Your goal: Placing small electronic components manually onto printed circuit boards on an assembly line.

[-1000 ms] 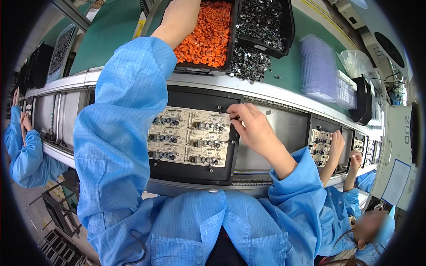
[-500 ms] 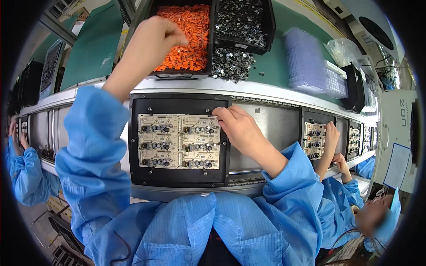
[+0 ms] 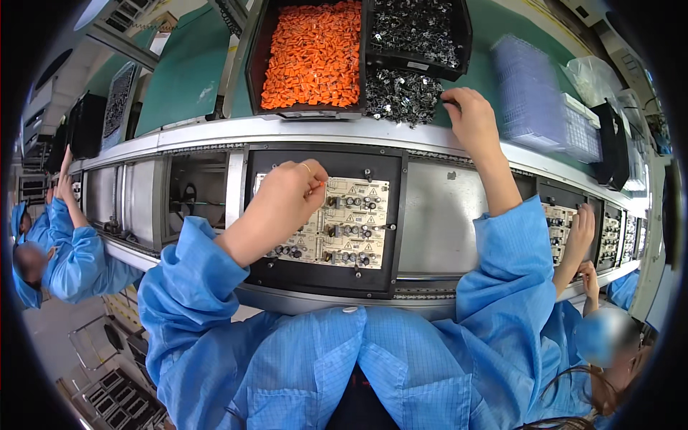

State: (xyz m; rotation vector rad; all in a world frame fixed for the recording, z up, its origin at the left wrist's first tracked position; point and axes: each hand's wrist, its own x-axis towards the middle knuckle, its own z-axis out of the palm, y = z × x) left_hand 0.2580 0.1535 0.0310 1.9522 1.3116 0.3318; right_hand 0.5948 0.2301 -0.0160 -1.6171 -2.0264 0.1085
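Note:
A cream circuit board panel [image 3: 351, 222] with rows of small components lies in a black carrier frame [image 3: 390, 215] on the conveyor. My left hand [image 3: 287, 197] hovers over the panel's upper left, fingers pinched together; whatever is inside the pinch is hidden. My right hand [image 3: 469, 115] reaches up to the heap of dark metal parts [image 3: 398, 97], and its fingertips pinch a dark piece at the heap's right edge. Behind the heap stand a bin of orange parts [image 3: 312, 57] and a black bin of dark metal parts [image 3: 416, 32].
The metal conveyor rail [image 3: 215, 136] runs left to right. On the right, another person's hands [image 3: 584, 229] work at a further board. A person in blue [image 3: 50, 244] works on the left. Stacked clear trays [image 3: 530, 86] stand at the back right.
My left hand came down from the orange bin to the board. My right hand left the board and rose to the heap of dark parts.

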